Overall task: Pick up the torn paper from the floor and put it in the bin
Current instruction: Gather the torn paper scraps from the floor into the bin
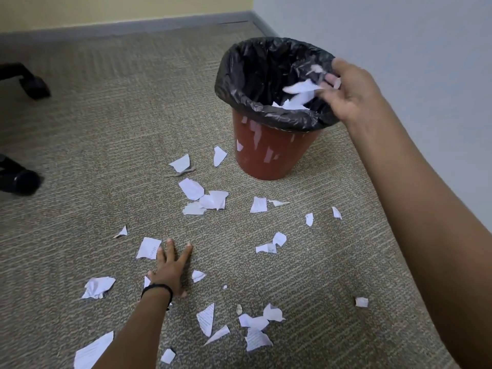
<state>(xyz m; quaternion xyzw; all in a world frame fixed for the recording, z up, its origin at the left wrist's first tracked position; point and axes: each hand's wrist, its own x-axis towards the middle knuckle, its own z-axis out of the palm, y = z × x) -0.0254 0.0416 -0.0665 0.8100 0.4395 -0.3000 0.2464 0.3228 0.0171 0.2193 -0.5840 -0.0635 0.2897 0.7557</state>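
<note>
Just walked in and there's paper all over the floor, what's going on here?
A person is clearing torn paper off the carpet. The right hand is over the red bin, lined with a black bag, with white scraps at its fingertips above the opening; blur hides whether it grips them. The left hand lies flat on the carpet among the pieces. Many pieces are yet to be picked up.

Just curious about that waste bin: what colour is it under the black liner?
Reddish-brown. The head view shows the bin below its black liner.
</note>
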